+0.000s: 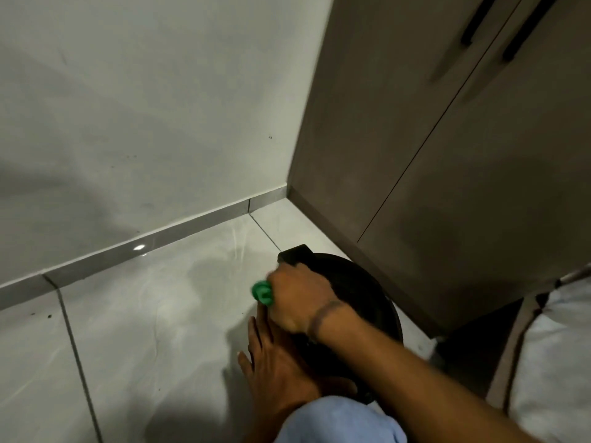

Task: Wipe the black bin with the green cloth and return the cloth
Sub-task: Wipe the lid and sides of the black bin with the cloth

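The black bin [361,282] stands on the tiled floor at the foot of the brown cabinet, seen from above, with its round lid and a hinge block at the far side. My right hand [300,295] is closed around the bunched green cloth [263,292] and presses it against the bin's left side near the top. My left hand [271,356] lies flat with fingers spread against the bin's lower left side, below the right hand. My right forearm hides the near part of the bin.
A brown cabinet [447,155] with two doors and dark handles rises right behind the bin. A grey wall [144,107] with a shiny skirting meets the pale floor tiles [144,314] on the left. My blue-clad knee [339,423] is at the bottom.
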